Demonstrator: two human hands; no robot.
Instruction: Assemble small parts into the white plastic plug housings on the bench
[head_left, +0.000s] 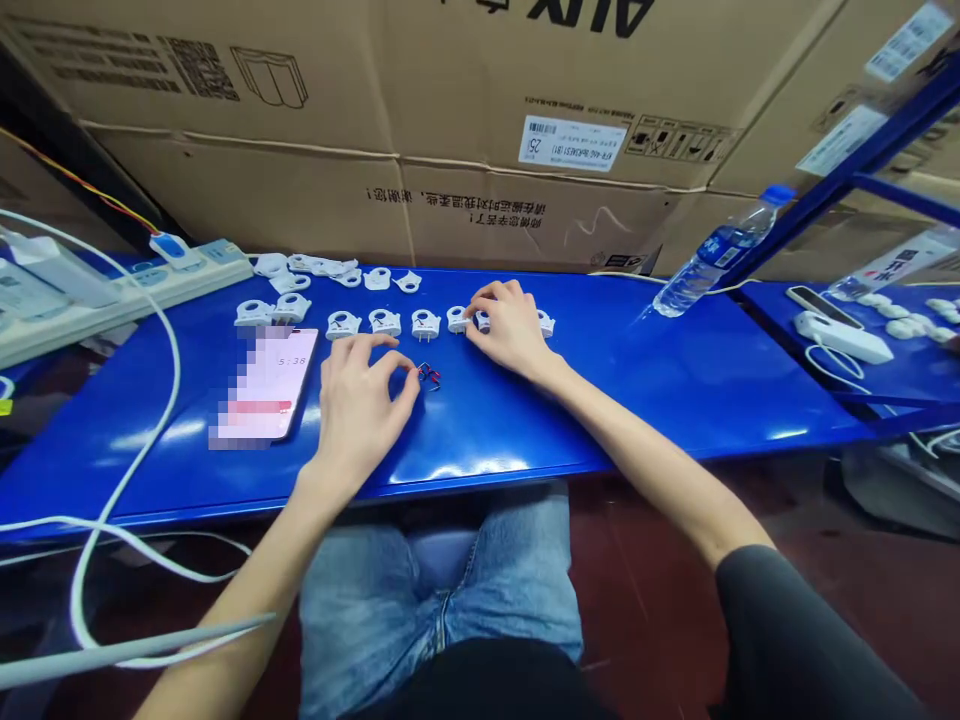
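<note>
My left hand rests on the blue table, thumb and forefinger pinching a small part with red and black wires. My right hand reaches further back, fingers on a small white plastic part in a row of several like parts. More white parts lie scattered behind the row at the back left.
A phone lies face up left of my left hand. A power strip and white cables sit at the left. A water bottle leans at the right. Cardboard boxes wall the back. Further white parts lie far right.
</note>
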